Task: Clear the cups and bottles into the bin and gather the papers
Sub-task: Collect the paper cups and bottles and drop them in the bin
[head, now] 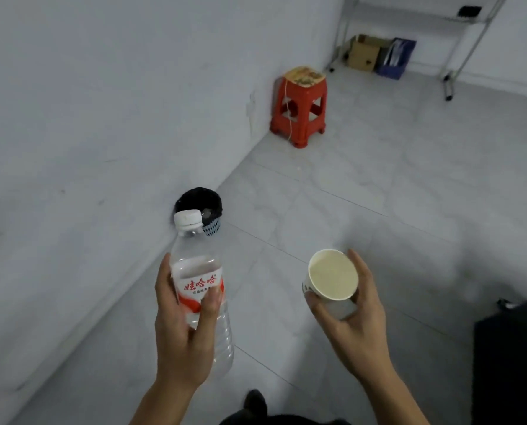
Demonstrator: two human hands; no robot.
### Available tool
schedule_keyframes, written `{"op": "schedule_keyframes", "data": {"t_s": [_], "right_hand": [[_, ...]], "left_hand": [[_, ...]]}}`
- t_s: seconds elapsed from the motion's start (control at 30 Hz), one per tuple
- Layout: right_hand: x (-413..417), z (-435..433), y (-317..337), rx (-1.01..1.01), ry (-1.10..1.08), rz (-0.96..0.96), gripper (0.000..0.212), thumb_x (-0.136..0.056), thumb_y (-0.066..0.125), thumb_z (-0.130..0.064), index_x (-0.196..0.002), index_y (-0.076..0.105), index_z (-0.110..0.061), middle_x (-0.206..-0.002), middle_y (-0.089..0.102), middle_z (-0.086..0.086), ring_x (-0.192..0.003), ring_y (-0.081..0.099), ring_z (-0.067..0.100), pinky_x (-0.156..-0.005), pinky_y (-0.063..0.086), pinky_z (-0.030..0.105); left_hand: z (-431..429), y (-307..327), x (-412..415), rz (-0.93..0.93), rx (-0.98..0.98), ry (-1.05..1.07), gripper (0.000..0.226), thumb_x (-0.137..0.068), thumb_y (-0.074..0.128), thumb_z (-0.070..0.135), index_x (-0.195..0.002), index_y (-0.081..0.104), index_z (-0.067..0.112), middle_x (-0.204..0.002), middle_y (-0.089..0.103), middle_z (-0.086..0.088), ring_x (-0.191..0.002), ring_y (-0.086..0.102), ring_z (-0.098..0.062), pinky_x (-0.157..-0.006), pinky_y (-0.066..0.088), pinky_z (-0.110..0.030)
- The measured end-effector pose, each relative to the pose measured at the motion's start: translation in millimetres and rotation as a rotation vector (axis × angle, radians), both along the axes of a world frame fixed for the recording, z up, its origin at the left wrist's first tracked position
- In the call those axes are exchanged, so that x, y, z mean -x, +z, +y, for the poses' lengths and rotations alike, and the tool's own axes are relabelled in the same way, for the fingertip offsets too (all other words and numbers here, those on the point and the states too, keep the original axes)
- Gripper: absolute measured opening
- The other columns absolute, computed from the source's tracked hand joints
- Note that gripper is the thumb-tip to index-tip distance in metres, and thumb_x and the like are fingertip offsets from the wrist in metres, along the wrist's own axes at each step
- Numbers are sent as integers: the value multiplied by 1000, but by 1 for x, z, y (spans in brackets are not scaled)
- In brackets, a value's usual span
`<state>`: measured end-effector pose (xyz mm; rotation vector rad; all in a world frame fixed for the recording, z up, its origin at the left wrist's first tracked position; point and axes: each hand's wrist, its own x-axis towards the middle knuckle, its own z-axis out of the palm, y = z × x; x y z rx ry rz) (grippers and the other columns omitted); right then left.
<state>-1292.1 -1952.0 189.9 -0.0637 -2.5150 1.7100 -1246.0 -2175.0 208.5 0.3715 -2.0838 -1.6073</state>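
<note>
The left hand has its fingers and thumb wrapped round the label of a clear plastic water bottle with a white cap, held upright. The right hand pinches a white paper cup between curled fingers and thumb, mouth tipped toward the camera. Both are held out toward the small black-lined bin on the grey tiled floor by the wall, probably ready for dropping in; no papers show.
</note>
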Motion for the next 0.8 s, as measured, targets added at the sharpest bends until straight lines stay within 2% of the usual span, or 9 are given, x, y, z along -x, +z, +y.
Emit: {"op": "schedule_keyframes", "data": {"t_s": [0.2,0.3,0.43,0.5,0.6,0.7,0.8], "right_hand": [[85,-61,-3,36,73,-26,86,-74,86,-28,-145,38,-40,-130,51,-28,-116,54,-1,-93,44,21],[143,-84,-19,45,90,-47,87,-74,86,-30,-144,37,-42,-130,54,-22,-116,54,-1,-93,43,19],[239,-115,-33,47,148,-43,88,-75,85,-33,-146,35,-41,-133,52,-18,-115,54,-3,-92,44,19],[291,-132,-28,54,184,-53,88,-75,85,-33,-147,35,-39,-133,52,-19,-113,53,-5,-89,44,12],[366,-163,-16,62,256,-53,89,-75,85,-33,-147,34,-39,-133,52,-18,-113,53,-7,-83,43,2],[430,-200,-13,25,365,-54,89,-76,84,-36,-148,32,-38,-138,49,-15,-115,51,-6,-83,43,5],[475,-234,-19,11,415,-99,88,-76,85,-35,-147,33,-39,-137,51,-13,-115,55,0,-84,44,4]], "left_hand": [[-59,-5,84,-4,-46,74,82,-81,58,53,-152,25,29,-120,55,34,-105,63,-1,-80,51,-11],[-77,-16,137,-15,-33,87,80,-82,58,51,-151,26,26,-120,56,35,-105,63,0,-80,51,-11],[-101,-20,221,-32,13,112,80,-84,59,45,-152,28,17,-130,57,15,-106,64,-4,-78,51,-10],[-116,-11,260,-55,34,147,80,-84,58,47,-151,28,19,-133,55,11,-108,63,-5,-78,51,-11],[-142,4,310,-74,77,232,79,-81,56,54,-150,28,27,-133,50,26,-112,60,-1,-78,51,-9],[-174,5,352,-134,105,318,80,-81,52,60,-150,26,29,-128,45,40,-114,57,2,-78,52,-9],[-208,-4,377,-200,106,401,82,-80,50,63,-151,24,30,-123,41,50,-110,54,14,-79,47,-10]]}}
